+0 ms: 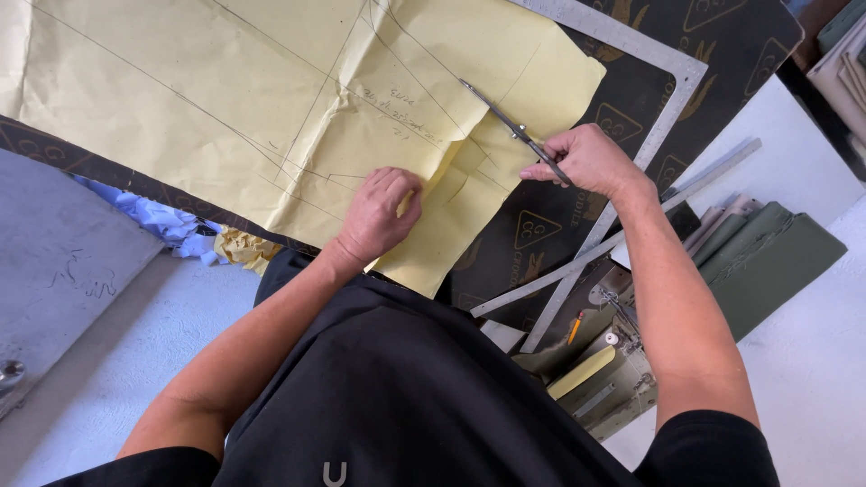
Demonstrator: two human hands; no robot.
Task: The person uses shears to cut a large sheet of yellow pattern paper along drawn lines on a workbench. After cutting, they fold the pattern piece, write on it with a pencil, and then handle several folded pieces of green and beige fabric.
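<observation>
A: Item nearest the camera?
B: A black garment is recorded on the person's torso, both bare forearms extended from it toward the bench (577,225), which is surfaced with a dark printed board.

A: Left hand?
B: The left hand (379,215) is entered as curled, knuckles up, fingers pressed together and pinching down on the near edge of a large yellow paper sheet marked with pencil lines (271,99). The sheet is held flat against the bench there.

A: Right hand?
B: The right hand (586,160) is listed as closed around the handles of a pair of slim metal scissors (510,126). The blades are pointed up and left and are laid into the sheet's right portion, along a drawn line.

A: Items beyond and beside?
B: A grey metal L-shaped square ruler (663,108) is noted just right of the sheet, passing under the right wrist. Folded olive-green cloth (776,261) is logged at the right, well apart. Crumpled blue and yellow paper scraps (194,233) are catalogued below the bench's left edge.
</observation>
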